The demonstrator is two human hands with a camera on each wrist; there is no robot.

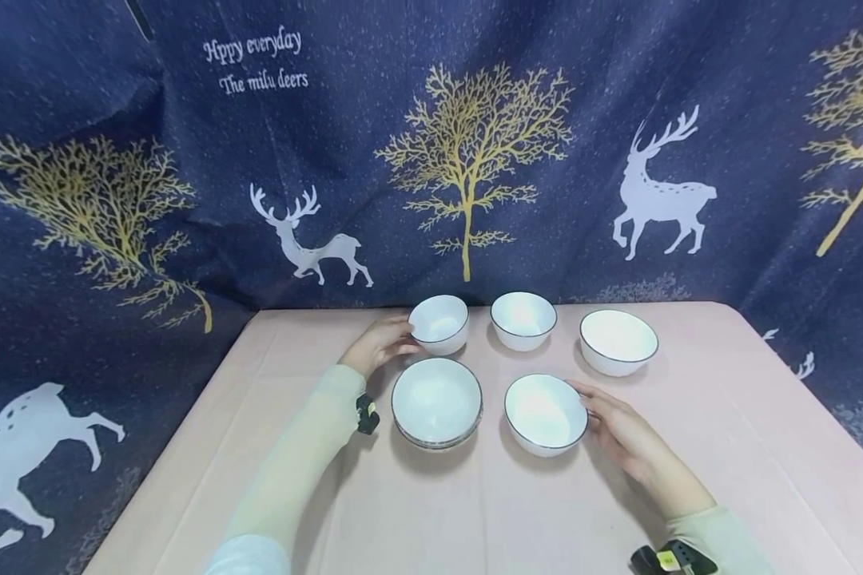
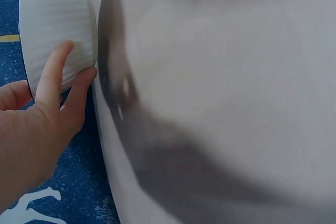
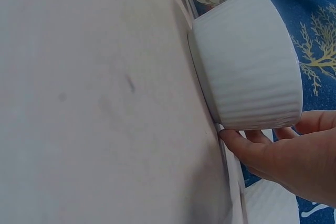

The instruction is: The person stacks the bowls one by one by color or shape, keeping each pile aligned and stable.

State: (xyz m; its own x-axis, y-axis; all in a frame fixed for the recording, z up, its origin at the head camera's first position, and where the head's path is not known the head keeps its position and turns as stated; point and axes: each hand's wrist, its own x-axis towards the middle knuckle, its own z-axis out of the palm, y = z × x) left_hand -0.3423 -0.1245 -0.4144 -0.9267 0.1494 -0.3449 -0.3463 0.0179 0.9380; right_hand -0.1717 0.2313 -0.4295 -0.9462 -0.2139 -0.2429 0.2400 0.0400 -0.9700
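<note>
Against the left side of a white bowl with a dark rim (image 1: 439, 323) at the back, my left hand (image 1: 383, 343) holds the wall. The left wrist view shows its fingers spread on the ribbed outside of that bowl (image 2: 60, 30), from rim to base. My right hand (image 1: 629, 435) grips the right side of a similar white bowl (image 1: 546, 411) near the front. In the right wrist view its fingers (image 3: 244, 148) lie along this ribbed bowl (image 3: 249, 66); some fingertips are hidden behind it. Between the hands stands a nested stack of bowls (image 1: 437, 399).
Two more white bowls stand farther back, one in the middle (image 1: 523, 319) and one to the right (image 1: 618, 343). Pale pink cloth covers the table (image 1: 417, 511). Behind it hangs a dark blue curtain (image 1: 546, 176) with deer and trees.
</note>
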